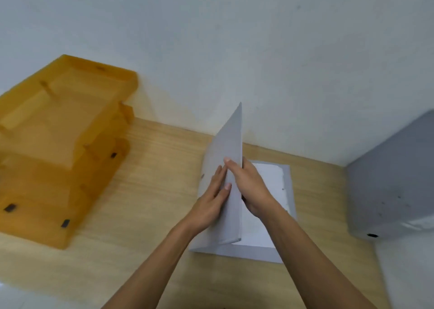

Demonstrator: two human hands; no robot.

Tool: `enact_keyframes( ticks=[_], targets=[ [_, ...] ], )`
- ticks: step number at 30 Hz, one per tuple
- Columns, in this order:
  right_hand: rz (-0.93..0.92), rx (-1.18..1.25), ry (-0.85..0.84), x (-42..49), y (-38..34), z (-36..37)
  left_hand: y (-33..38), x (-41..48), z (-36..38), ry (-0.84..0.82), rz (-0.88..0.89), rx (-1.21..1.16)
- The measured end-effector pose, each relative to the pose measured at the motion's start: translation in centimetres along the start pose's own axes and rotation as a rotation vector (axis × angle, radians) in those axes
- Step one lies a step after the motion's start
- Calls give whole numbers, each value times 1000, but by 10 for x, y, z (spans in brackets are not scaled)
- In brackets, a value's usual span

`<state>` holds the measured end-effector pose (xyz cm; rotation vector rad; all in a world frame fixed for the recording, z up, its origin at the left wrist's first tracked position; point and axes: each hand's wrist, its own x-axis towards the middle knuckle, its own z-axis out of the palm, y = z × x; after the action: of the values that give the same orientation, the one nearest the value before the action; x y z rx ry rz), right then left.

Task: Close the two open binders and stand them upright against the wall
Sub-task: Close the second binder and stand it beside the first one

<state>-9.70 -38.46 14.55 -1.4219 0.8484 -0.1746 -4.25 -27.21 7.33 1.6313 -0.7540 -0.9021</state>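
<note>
A grey binder (287, 191) lies on the wooden desk near the wall, with white paper (270, 179) inside. Its left cover (229, 144) is lifted almost upright. My left hand (213, 200) presses flat on the outer face of that cover. My right hand (251, 186) grips the cover's free edge, thumb on the outside and fingers on the inside. A second grey binder (387, 186) stands at the right edge, against the wall.
An orange translucent stack of paper trays (61, 144) stands at the left against the pale wall (234, 38). Wooden desk (152, 179) shows between the trays and the binder. A white surface borders the desk at the right front.
</note>
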Motion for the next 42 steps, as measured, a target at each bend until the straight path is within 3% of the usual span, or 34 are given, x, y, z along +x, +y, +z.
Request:
enact_keyframes(
  ticks=[4, 7, 12, 16, 20, 24, 29, 35, 40, 42],
  targets=[
    [4, -23, 105, -16, 29, -76, -27, 8, 30, -47, -147, 185],
    [16, -70, 223, -23, 60, -120, -42, 11, 38, 22, -246, 285],
    [133, -242, 362, -30, 116, -170, -58, 4, 45, 302, -286, 196],
    [179, -401, 398, -31, 142, -172, -64, -1, 59, 310, -331, 181],
    [91, -744, 200, -20, 147, -147, -65, -4, 71, 296, -317, 229],
    [50, -731, -88, -9, 151, -117, -66, -6, 76, 314, -325, 221],
    [152, -942, -235, -22, 189, -118, -75, -10, 75, 298, -324, 213],
    [235, -713, -143, -27, 194, -129, -84, -1, 69, 269, -531, 69],
    [338, -507, -52, -22, 170, -124, -60, 7, 74, 269, -717, -383],
    [323, -463, -11, -22, 160, -128, -58, 5, 85, 207, -705, -524]
  ],
)
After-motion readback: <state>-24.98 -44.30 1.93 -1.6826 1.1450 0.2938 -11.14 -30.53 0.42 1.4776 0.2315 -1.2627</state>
